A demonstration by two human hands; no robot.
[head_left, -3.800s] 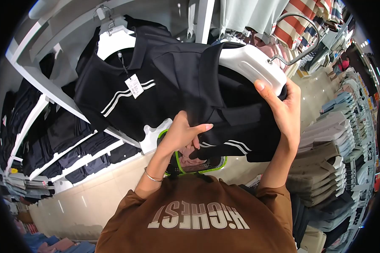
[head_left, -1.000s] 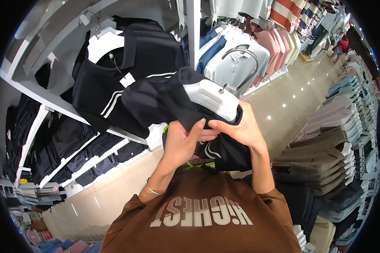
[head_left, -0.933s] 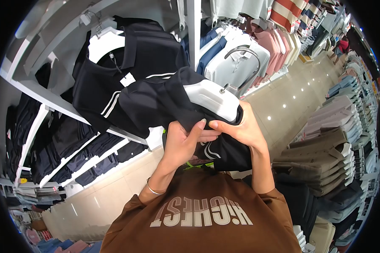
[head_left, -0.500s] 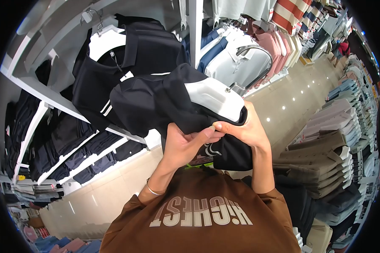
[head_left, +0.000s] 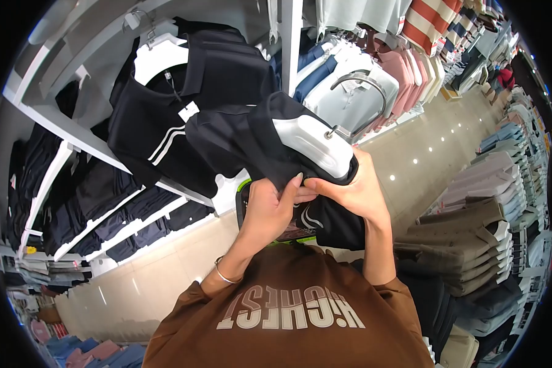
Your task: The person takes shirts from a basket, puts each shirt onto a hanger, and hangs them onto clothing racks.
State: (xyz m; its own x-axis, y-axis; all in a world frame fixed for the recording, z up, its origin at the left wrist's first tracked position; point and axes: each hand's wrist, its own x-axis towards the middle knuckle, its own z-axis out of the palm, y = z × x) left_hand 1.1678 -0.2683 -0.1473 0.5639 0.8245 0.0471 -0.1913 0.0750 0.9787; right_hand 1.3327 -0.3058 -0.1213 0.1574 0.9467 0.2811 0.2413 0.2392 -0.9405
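Observation:
A black polo shirt (head_left: 224, 144) on a white hanger (head_left: 316, 144) is held up in front of my chest. My left hand (head_left: 273, 205), with a thin bracelet at its wrist, pinches the front edge near the collar. From the other side my right hand (head_left: 349, 187) grips the collar by the hanger's end, its thumb almost meeting the left fingers. The hanger's metal hook points up and to the right. Part of the shirt hangs below my hands, and a dark panel with a bright green edge (head_left: 243, 190) shows behind my left hand.
Black polo shirts with white stripes (head_left: 147, 116) hang on a white rack (head_left: 73, 132) at the left, above folded dark clothes on shelves. A curved metal rail (head_left: 383, 101) stands beyond the hanger. Brown garments (head_left: 454, 239) hang at the right, along a tiled aisle (head_left: 435, 144).
The held shirt's left side has swung inward and down, uncovering more of the striped shirt behind. My left hand has shifted slightly, with its fingers still pinching the fabric.

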